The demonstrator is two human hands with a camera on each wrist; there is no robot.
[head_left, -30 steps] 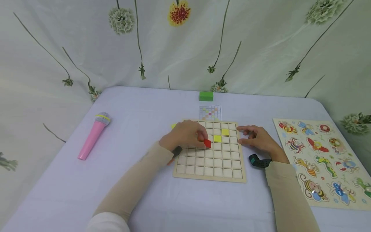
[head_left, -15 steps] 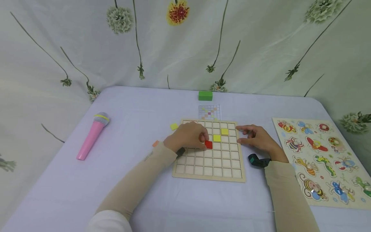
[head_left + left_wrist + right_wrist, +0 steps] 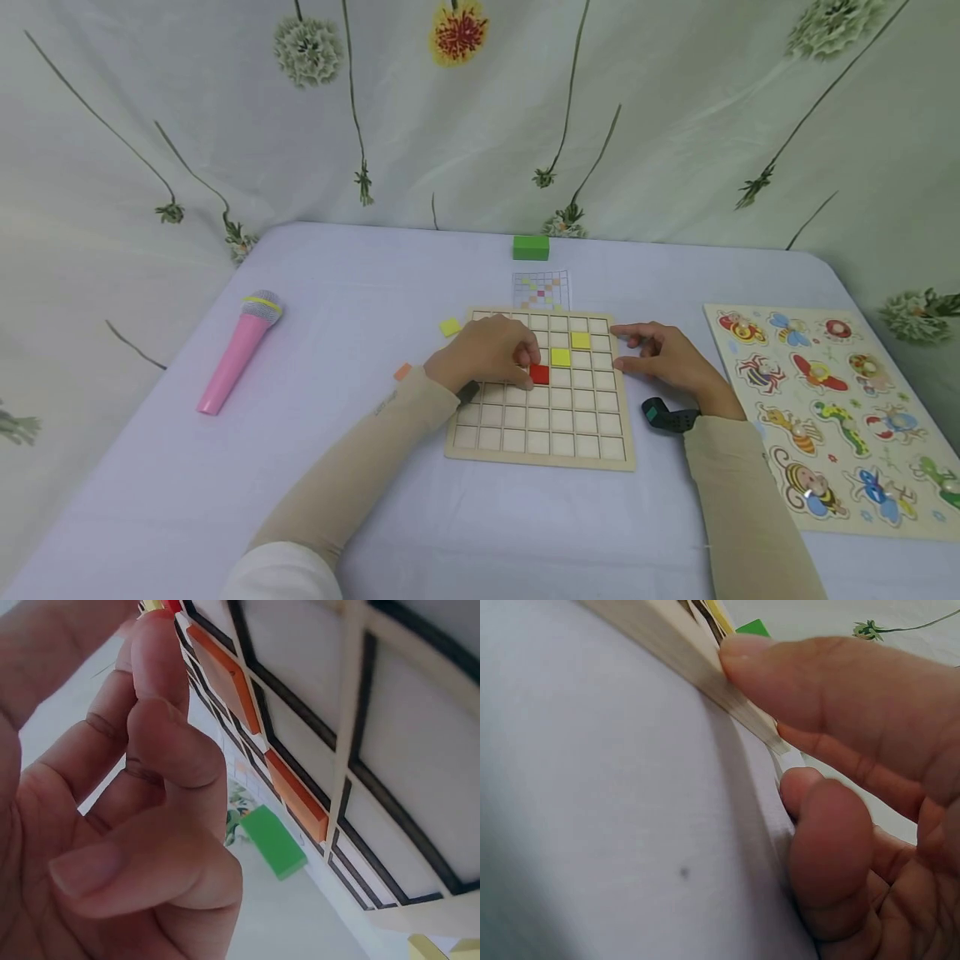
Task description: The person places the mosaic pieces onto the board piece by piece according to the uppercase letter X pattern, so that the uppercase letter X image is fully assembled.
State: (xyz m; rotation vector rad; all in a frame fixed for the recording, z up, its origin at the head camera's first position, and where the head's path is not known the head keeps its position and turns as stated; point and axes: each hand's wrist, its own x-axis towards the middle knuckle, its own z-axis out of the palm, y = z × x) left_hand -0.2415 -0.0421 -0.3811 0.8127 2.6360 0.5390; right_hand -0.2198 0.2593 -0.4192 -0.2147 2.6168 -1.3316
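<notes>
A wooden grid board (image 3: 540, 461) lies on the table with a red square tile (image 3: 539, 375) in a cell near its middle. My left hand (image 3: 486, 352) is over the board, thumb and fingertips at the red tile's left edge. Two yellow tiles (image 3: 560, 357) sit in cells up and right of it. In the left wrist view, two orange tiles (image 3: 225, 675) show in the grid beyond my curled fingers; from the head, my hand hides them. My right hand (image 3: 660, 362) touches the board's right edge with its fingertips, holding nothing.
A small pattern card (image 3: 542, 292) and a green block (image 3: 531, 247) lie behind the board. Loose yellow (image 3: 450, 327) and orange (image 3: 402, 371) tiles are left of it. A pink toy microphone (image 3: 236, 358) lies far left, an insect puzzle board (image 3: 813, 433) at right.
The red tile, tilted in my left fingers a second ago, now lies flat in its cell. My left hand has shifted slightly right and is nearly still; my right hand stays at the edge.
</notes>
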